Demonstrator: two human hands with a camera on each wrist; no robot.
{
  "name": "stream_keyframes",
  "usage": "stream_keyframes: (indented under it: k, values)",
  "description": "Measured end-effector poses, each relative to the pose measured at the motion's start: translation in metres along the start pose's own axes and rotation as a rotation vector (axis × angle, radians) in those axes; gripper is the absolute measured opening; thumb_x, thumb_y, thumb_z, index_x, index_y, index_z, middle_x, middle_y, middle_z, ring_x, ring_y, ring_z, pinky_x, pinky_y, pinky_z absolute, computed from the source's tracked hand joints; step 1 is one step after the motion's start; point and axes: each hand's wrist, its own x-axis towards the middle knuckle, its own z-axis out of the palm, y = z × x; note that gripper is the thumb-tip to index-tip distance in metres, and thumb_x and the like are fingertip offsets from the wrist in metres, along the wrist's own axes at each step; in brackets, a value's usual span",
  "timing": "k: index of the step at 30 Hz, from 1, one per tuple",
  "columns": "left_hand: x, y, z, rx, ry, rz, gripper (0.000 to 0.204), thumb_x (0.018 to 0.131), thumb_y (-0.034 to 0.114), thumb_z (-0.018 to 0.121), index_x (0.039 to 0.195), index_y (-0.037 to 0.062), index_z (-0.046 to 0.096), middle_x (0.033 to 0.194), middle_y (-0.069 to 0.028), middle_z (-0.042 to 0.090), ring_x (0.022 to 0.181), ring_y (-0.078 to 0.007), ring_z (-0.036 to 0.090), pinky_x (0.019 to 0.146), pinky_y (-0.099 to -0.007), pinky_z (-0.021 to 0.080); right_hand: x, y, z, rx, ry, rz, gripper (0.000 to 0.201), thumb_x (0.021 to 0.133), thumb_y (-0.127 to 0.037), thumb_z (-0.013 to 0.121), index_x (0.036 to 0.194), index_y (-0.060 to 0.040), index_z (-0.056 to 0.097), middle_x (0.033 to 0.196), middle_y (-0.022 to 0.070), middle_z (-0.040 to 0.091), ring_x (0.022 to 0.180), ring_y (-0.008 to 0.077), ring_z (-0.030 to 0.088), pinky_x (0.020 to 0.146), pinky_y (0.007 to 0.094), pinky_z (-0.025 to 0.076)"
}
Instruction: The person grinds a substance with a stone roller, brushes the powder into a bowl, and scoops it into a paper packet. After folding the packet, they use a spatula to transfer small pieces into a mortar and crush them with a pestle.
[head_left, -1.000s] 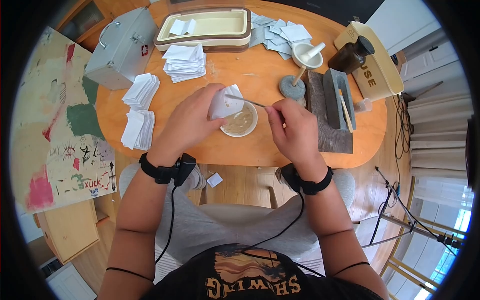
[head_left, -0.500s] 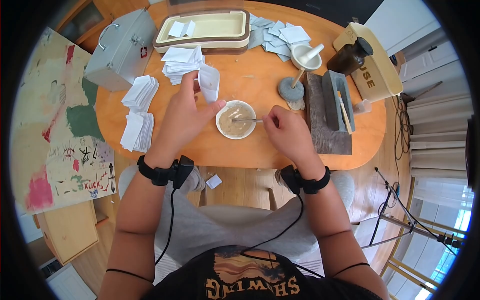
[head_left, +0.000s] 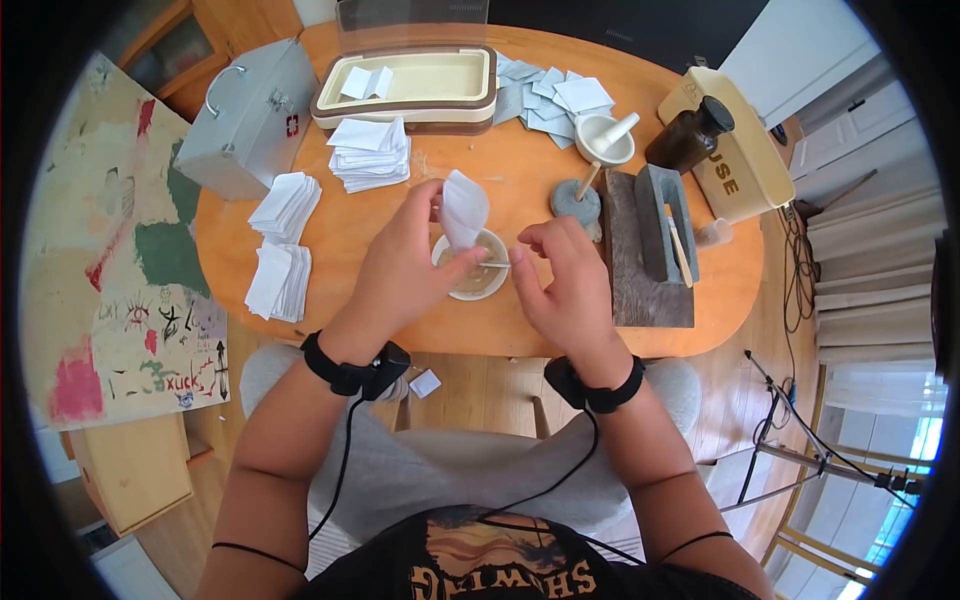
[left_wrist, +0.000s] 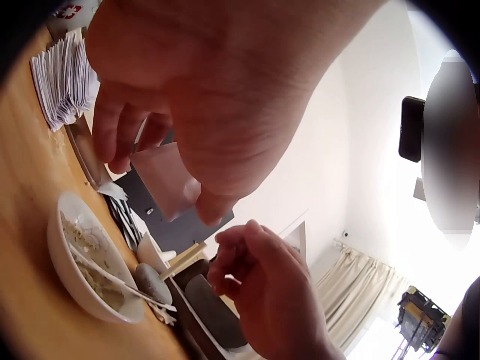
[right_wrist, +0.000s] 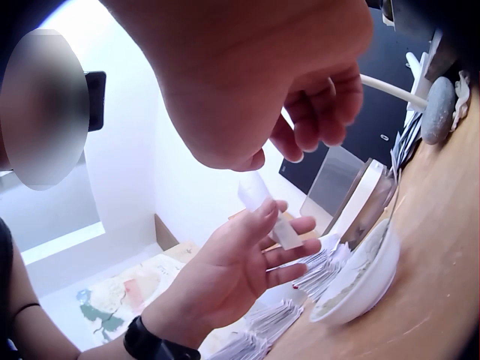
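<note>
My left hand [head_left: 400, 265] holds a white paper packet [head_left: 465, 205] between thumb and fingers, over the far side of a small white bowl [left_wrist: 66, 259]. The packet looks folded like a pouch, and it covers part of the bowl in the head view. A beige powdery mix lies inside the bowl. A thin spatula-like stirrer [left_wrist: 112, 277] leans in it, its handle sticking out over the rim on the right. My right hand [head_left: 568, 285] hovers just right of the bowl, fingers loosely bent, with nothing between them in the wrist views.
Stacks of white packets [head_left: 370, 155] stand left and behind, near a silver case [head_left: 245, 120] and a cream tray [head_left: 420, 108]. On the right are a mortar [head_left: 605, 140], a round stone [head_left: 575, 203] with a stick, a stone trough [head_left: 665, 225], a brown bottle [head_left: 690, 140] and a bin [head_left: 745, 170].
The right hand has let go of the stirrer, which stays in the bowl. The left hand has brought the paper packet rightward over the bowl after tilting it away. The head view has shifted slightly.
</note>
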Motion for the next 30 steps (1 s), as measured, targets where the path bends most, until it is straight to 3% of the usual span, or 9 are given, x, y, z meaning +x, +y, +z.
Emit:
stream_keyframes:
  k: [4, 11, 14, 16, 17, 19, 22, 26, 30]
  values:
    - [-0.003, 0.014, 0.011, 0.041, -0.010, 0.041, 0.077, 0.085, 0.029, 0.092, 0.143, 0.0012, 0.051, 0.129, -0.0207, 0.071, 0.120, -0.0364, 0.072, 0.097, -0.0451, 0.059, 0.001, -0.011, -0.003, 0.033, 0.027, -0.063, 0.023, 0.090, -0.013, 0.082, 0.104, -0.0011, 0.068, 0.093, 0.0156, 0.063, 0.084, 0.0356, 0.065, 0.073, 0.0436, 0.053]
    - [-0.007, 0.014, 0.026, 0.115, 0.024, 0.082, 0.077, 0.084, 0.029, 0.092, 0.143, 0.0020, 0.051, 0.126, -0.0220, 0.071, 0.118, -0.0400, 0.071, 0.095, -0.0473, 0.058, -0.005, -0.007, 0.001, 0.236, 0.008, 0.119, 0.015, 0.097, -0.009, 0.078, 0.105, -0.0003, 0.068, 0.090, 0.0148, 0.063, 0.077, 0.0285, 0.064, 0.067, 0.0390, 0.052]
    - [-0.007, 0.010, 0.021, 0.086, 0.014, 0.107, 0.070, 0.087, 0.029, 0.090, 0.141, 0.0021, 0.053, 0.123, -0.0198, 0.072, 0.117, -0.0366, 0.071, 0.093, -0.0445, 0.058, -0.003, -0.002, -0.004, 0.271, 0.004, 0.180, 0.011, 0.100, -0.007, 0.075, 0.104, 0.0008, 0.067, 0.090, 0.0139, 0.063, 0.075, 0.0248, 0.062, 0.067, 0.0360, 0.051]
    - [-0.003, 0.005, 0.015, -0.154, -0.016, 0.073, 0.053, 0.094, 0.025, 0.085, 0.134, 0.0013, 0.059, 0.118, -0.0132, 0.073, 0.110, -0.0259, 0.071, 0.088, -0.0379, 0.057, -0.002, 0.001, -0.010, 0.290, -0.020, 0.230, 0.011, 0.102, -0.007, 0.073, 0.104, 0.0013, 0.067, 0.089, 0.0128, 0.063, 0.075, 0.0225, 0.061, 0.067, 0.0343, 0.050]
    - [-0.002, 0.003, 0.013, -0.156, -0.018, 0.073, 0.053, 0.094, 0.025, 0.085, 0.134, 0.0013, 0.059, 0.118, -0.0132, 0.073, 0.110, -0.0259, 0.071, 0.088, -0.0379, 0.057, -0.001, 0.002, -0.012, 0.350, -0.067, 0.280, 0.011, 0.103, -0.008, 0.072, 0.104, 0.0014, 0.067, 0.089, 0.0103, 0.062, 0.075, 0.0194, 0.059, 0.067, 0.0323, 0.049]
    - [-0.001, -0.002, 0.010, -0.389, -0.003, 0.044, 0.031, 0.102, 0.018, 0.076, 0.125, 0.0001, 0.065, 0.111, -0.0055, 0.071, 0.100, -0.0129, 0.067, 0.084, -0.0293, 0.054, 0.000, 0.003, -0.015, 0.411, -0.114, 0.331, 0.011, 0.104, -0.008, 0.072, 0.103, 0.0015, 0.066, 0.088, 0.0079, 0.061, 0.075, 0.0163, 0.057, 0.067, 0.0303, 0.048]
    - [-0.003, -0.009, 0.007, -0.578, -0.105, -0.075, 0.018, 0.107, 0.010, 0.069, 0.121, 0.0001, 0.066, 0.106, -0.0011, 0.069, 0.093, -0.0067, 0.062, 0.082, -0.0245, 0.052, 0.001, 0.005, -0.017, 0.498, -0.169, 0.372, 0.012, 0.105, -0.009, 0.071, 0.103, 0.0012, 0.066, 0.088, 0.0035, 0.059, 0.077, 0.0109, 0.054, 0.067, 0.0275, 0.046]
    - [-0.002, -0.009, 0.008, -0.690, -0.145, -0.087, 0.016, 0.108, 0.007, 0.067, 0.122, 0.0004, 0.066, 0.102, 0.0010, 0.067, 0.090, -0.0052, 0.062, 0.081, -0.0229, 0.052, -0.001, 0.008, -0.013, 0.600, -0.199, 0.422, 0.009, 0.105, -0.007, 0.071, 0.110, -0.0002, 0.066, 0.090, -0.0004, 0.058, 0.079, 0.0075, 0.053, 0.068, 0.0257, 0.046]
    - [0.000, -0.004, -0.003, -0.852, -0.231, -0.269, 0.017, 0.106, 0.009, 0.067, 0.123, 0.0030, 0.067, 0.100, 0.0017, 0.066, 0.091, -0.0063, 0.063, 0.080, -0.0234, 0.052, 0.002, 0.001, -0.012, 0.761, -0.130, 0.384, 0.019, 0.105, -0.002, 0.070, 0.123, -0.0020, 0.066, 0.093, -0.0020, 0.058, 0.081, 0.0068, 0.053, 0.072, 0.0239, 0.047]
